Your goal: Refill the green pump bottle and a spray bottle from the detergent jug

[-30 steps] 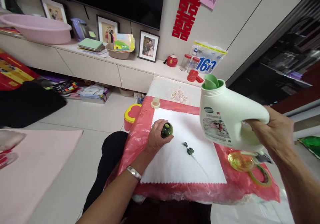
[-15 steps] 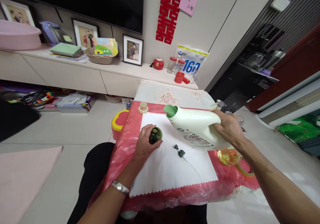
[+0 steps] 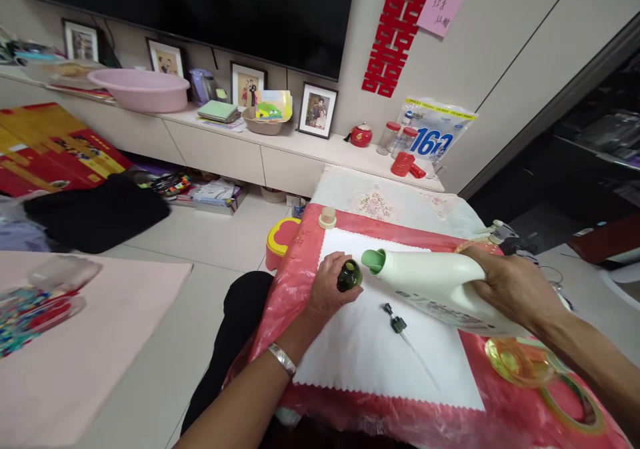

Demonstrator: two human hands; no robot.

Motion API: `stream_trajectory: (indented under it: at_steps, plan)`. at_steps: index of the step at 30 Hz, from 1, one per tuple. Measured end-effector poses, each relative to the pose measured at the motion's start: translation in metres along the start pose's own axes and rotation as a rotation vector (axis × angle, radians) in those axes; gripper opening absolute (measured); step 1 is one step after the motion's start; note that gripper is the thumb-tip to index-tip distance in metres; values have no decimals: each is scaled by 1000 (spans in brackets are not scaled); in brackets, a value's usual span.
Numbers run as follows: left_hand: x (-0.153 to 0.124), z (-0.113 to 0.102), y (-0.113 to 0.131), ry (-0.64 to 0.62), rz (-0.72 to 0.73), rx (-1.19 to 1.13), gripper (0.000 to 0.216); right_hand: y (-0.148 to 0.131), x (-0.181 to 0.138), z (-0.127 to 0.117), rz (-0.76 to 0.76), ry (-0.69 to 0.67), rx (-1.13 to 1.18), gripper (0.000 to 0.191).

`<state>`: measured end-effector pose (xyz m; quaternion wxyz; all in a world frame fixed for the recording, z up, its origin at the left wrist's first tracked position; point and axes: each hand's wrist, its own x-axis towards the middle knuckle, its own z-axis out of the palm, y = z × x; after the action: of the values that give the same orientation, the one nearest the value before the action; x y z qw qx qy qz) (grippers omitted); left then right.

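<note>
My left hand (image 3: 329,282) is wrapped round a small dark green bottle (image 3: 350,276) whose neck is uncapped and points up. In my right hand (image 3: 515,289), closed on its handle, a large pale green detergent jug (image 3: 425,272) is tilted almost on its side. The jug's green spout (image 3: 373,261) points left, close beside the bottle's mouth and a little above it. No liquid stream is visible. A black pump head (image 3: 399,323) with a clear dip tube lies on the white cloth (image 3: 350,362). The jug's label is partly turned from view.
A translucent cap (image 3: 327,218) stands at the far left of the red plastic table cover (image 3: 280,295). Near the right edge lie a yellow transparent container (image 3: 517,362) and a roll of tape (image 3: 575,402). A yellow and red stool (image 3: 281,241) stands beyond the table's left side.
The view has swung left, so things sit further right. The jug has tipped lower and its spout has come closer to the bottle. The left hand keeps its hold.
</note>
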<state>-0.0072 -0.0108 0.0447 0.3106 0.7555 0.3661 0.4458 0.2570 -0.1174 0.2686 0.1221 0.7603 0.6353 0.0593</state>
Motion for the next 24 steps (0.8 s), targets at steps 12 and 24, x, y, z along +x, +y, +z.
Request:
stream_trajectory:
  at_steps: [12,24]
  plan:
    - [1,0,4,29,23,-8,68,-21,8,-15,-17,-122,-138,21]
    - [2,1,4,11,-2,-12,71,-17,18,-16,-10,-149,-137,21]
